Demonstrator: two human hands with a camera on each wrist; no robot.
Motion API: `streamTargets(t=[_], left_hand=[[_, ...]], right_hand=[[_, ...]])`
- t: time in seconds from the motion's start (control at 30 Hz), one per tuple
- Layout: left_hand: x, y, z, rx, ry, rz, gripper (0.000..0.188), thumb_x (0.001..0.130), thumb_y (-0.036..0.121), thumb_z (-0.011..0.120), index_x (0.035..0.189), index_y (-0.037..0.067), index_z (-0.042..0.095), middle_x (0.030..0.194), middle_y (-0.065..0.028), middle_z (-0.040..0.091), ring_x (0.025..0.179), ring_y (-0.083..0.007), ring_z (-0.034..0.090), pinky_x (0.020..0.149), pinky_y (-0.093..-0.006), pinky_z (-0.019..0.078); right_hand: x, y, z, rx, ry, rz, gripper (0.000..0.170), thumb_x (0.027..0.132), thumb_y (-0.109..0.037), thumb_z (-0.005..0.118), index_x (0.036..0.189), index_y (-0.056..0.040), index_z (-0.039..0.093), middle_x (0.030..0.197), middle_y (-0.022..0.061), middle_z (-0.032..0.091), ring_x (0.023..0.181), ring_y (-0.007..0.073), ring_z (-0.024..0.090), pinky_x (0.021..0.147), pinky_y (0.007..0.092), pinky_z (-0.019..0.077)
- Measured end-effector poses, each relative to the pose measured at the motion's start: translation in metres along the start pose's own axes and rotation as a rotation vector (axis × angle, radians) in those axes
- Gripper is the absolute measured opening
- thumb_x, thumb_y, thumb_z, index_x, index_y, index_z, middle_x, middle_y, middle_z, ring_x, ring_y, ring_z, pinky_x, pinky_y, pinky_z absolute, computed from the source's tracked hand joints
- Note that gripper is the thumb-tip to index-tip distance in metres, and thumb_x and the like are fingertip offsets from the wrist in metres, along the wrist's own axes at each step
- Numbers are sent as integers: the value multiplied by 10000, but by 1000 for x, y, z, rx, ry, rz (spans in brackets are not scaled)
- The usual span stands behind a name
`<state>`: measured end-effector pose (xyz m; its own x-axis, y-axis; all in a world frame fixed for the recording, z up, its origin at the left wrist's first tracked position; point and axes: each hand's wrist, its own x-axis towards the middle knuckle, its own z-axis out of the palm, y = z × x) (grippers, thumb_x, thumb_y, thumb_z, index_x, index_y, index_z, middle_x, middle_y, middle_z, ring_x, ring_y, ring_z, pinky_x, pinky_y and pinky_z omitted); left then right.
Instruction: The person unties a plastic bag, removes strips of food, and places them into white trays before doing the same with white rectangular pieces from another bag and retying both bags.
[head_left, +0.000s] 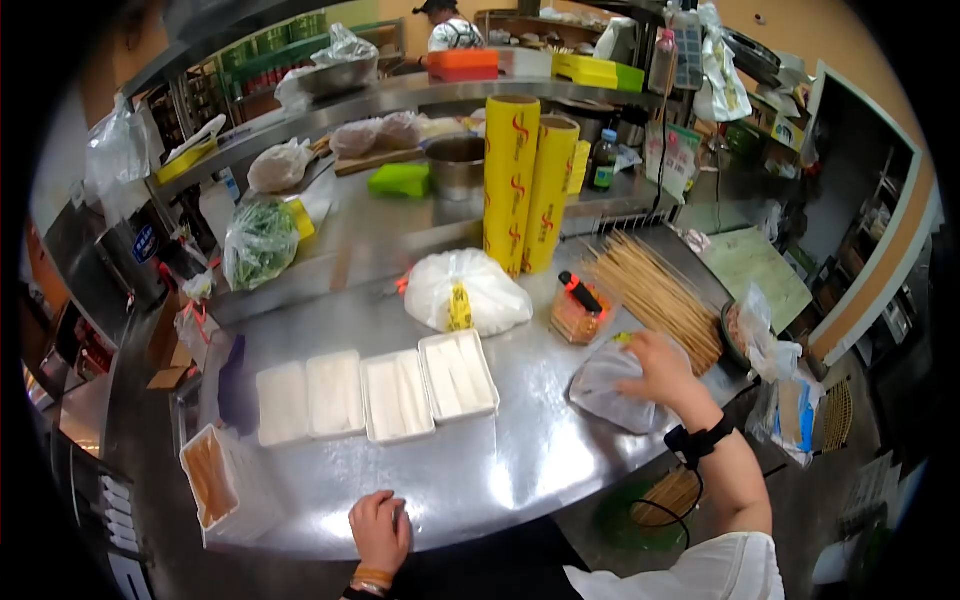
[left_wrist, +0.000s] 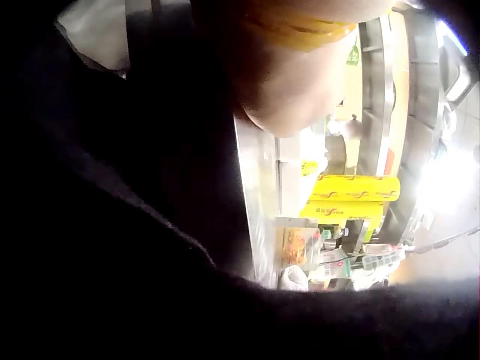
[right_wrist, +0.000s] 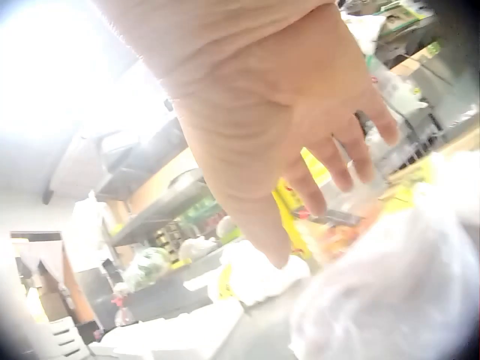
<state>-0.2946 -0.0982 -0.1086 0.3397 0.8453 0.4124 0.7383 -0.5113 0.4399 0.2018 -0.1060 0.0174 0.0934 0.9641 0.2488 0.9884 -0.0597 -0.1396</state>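
My right hand (head_left: pixel 662 372) is over a translucent plastic bag (head_left: pixel 603 388) at the right front of the steel table. In the right wrist view, the fingers (right_wrist: pixel 307 191) of that hand are spread and extended, with the bag (right_wrist: pixel 390 289) just beyond them. My left hand (head_left: pixel 380 532) rests at the table's front edge with loosely bent fingers and nothing in it. Left of centre, several white trays (head_left: pixel 398 395) stand in a row, pale strips showing in some. A knotted white bag (head_left: pixel 470 290) sits behind them. The left wrist view shows mostly dark cloth and the wrist.
Two yellow rolls (head_left: pixel 512 185) stand upright at the back. Beside a jar with a black-and-orange lid (head_left: pixel 580 310) lies a bundle of thin wooden sticks (head_left: pixel 655 295). A white bin (head_left: pixel 235 490) stands at the left edge. Another person (head_left: pixel 455 30) is behind the shelf.
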Motion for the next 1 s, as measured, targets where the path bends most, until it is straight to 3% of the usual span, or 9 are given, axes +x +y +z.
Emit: streamTargets(t=[0.17,0.3,0.4,0.43,0.53,0.57,0.67,0.8,1.0], left_hand=[[2,6,-10,27,-35,53,227,820,164,627,1021,58,636,1115,-152,615,1068,-354,552,946,-474,404],[0,2,-7,4,-93,31,263,854,158,612,1092,47,597,1198,-173,585,1135,-375,513,992,-495,373],[2,3,-7,14,-70,27,250,855,158,609,1080,50,598,1175,-171,596,1113,-370,530,974,-487,386],[3,4,-7,9,-60,29,247,854,158,609,1077,51,598,1172,-171,597,1109,-370,533,972,-487,387],[6,5,-8,-11,-45,33,247,855,156,610,1079,51,599,1168,-175,596,1101,-376,535,970,-487,390],[6,5,-8,-11,-44,36,249,856,157,612,1081,51,599,1168,-176,596,1101,-378,534,971,-487,390],[2,3,-9,-18,-34,34,250,822,152,637,1054,65,605,1149,-153,593,1090,-366,531,966,-476,386],[-4,-6,0,-9,-2,24,247,758,166,681,988,86,641,1118,-89,597,1086,-333,521,972,-466,361],[7,11,-3,-135,-2,48,561,737,275,773,1209,70,550,1305,-193,480,1219,-386,439,1033,-487,345]], right_hand=[[147,-44,-77,228,373,-178,458,758,-183,734,1164,-36,580,1146,169,594,1077,364,568,892,430,482],[271,-18,-67,-83,595,-174,677,738,-176,744,1343,-59,463,1343,158,499,1291,335,447,1045,460,382],[317,-14,-58,-277,537,-28,801,724,-215,765,1415,-66,389,1413,153,431,1354,332,379,1097,523,299],[322,-14,-54,-277,635,-64,622,744,-293,762,1274,-48,547,1285,167,552,1265,317,480,1061,546,308],[313,-42,-94,-385,221,91,383,766,-336,748,1023,-61,679,1016,143,676,1089,297,601,1002,534,345],[307,-38,-87,-395,297,62,328,780,-389,730,829,-66,698,779,106,695,824,292,668,917,466,411],[274,-13,-72,-210,480,49,349,790,-408,722,877,-71,703,760,123,696,703,291,672,797,426,485],[208,29,-78,-159,887,262,358,796,-425,719,841,-70,699,727,146,674,659,364,645,622,441,517],[114,-7,-160,-33,974,175,345,815,-437,703,828,-93,699,725,130,676,672,342,661,603,424,508]])
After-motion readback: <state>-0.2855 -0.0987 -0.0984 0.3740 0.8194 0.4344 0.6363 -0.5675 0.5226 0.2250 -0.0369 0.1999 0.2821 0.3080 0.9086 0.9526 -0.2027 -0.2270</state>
